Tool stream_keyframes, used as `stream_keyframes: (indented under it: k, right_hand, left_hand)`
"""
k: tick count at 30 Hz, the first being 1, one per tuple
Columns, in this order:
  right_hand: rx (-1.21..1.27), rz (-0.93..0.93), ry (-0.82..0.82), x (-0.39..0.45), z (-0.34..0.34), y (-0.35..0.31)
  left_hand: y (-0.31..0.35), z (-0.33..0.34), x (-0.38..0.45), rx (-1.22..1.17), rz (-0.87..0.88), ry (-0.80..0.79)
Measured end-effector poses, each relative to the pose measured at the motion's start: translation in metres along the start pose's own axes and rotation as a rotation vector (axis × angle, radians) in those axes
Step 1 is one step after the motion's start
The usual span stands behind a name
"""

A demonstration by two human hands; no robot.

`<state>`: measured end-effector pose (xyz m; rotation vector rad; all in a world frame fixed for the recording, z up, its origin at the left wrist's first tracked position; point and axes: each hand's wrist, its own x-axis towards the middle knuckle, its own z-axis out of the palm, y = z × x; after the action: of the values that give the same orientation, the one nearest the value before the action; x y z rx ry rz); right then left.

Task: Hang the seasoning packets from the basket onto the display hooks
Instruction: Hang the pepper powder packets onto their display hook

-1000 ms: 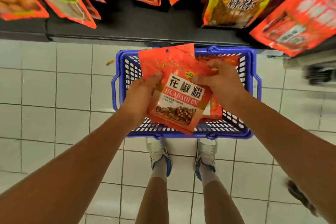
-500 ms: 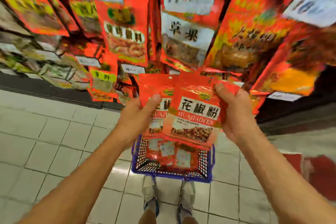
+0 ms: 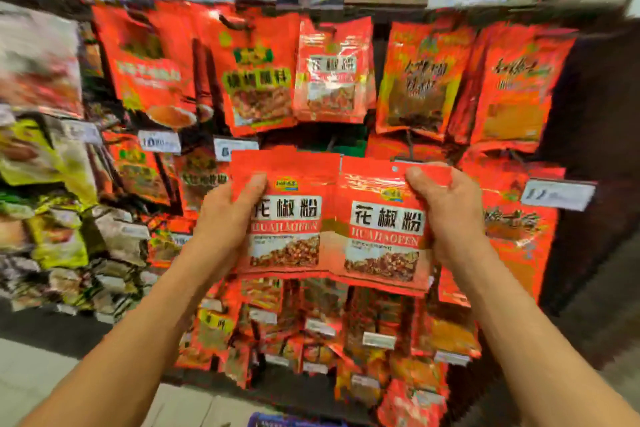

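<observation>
Packets [image 3: 332, 218] raised, seemingly split apart.

Hanging packets [image 3: 332, 73] crowd the rack [image 3: 585, 149], leaving a dark gap [image 3: 311, 139] beneath them.

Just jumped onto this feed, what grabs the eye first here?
Two red packets marked HUAJIAOFEN, held up centre frame: the left packet gripped by the left hand, the right packet by the right hand. Behind them hangs a wall of red seasoning packets, including a matching packet directly above.
</observation>
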<state>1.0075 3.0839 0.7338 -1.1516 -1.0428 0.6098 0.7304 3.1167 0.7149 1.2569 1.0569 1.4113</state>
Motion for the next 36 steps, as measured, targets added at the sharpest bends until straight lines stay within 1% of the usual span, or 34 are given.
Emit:
stream_keyframes:
  k: [3,8,12,17,21,23,26,30,34,36]
  right_hand:
    - [-0.036,-0.073,-0.003,0.013,0.008,-0.034]
    - [-0.051,-0.147,0.091,0.04,0.03,-0.069]
    - [-0.092,-0.168,0.104,0.058,0.055,-0.07]
    - [-0.127,-0.136,0.076,0.081,0.098,-0.081]
    - [-0.171,-0.207,0.072,0.096,0.126,-0.092]
    - [-0.186,-0.213,0.07,0.103,0.136,-0.095]
    - [-0.207,-0.212,0.086,0.115,0.146,-0.098]
    - [-0.211,-0.202,0.099,0.127,0.155,-0.096]
    - [-0.225,-0.252,0.148,0.131,0.157,-0.091]
    - [-0.19,-0.255,0.183,0.134,0.158,-0.091]
  left_hand:
    - [0.03,-0.004,0.015,-0.01,0.074,0.002]
    - [0.063,-0.021,0.046,-0.063,0.114,-0.031]
    - [0.071,-0.029,0.07,-0.097,0.106,-0.075]
    - [0.082,-0.024,0.101,-0.128,0.119,-0.115]
    - [0.092,-0.016,0.116,-0.123,0.151,-0.167]
    - [0.094,-0.013,0.12,-0.13,0.174,-0.163]
    - [0.095,-0.009,0.123,-0.127,0.183,-0.148]
    - [0.094,-0.007,0.126,-0.107,0.193,-0.169]
    - [0.09,-0.003,0.127,-0.154,0.219,-0.169]
    - [0.087,0.0,0.127,-0.171,0.224,-0.182]
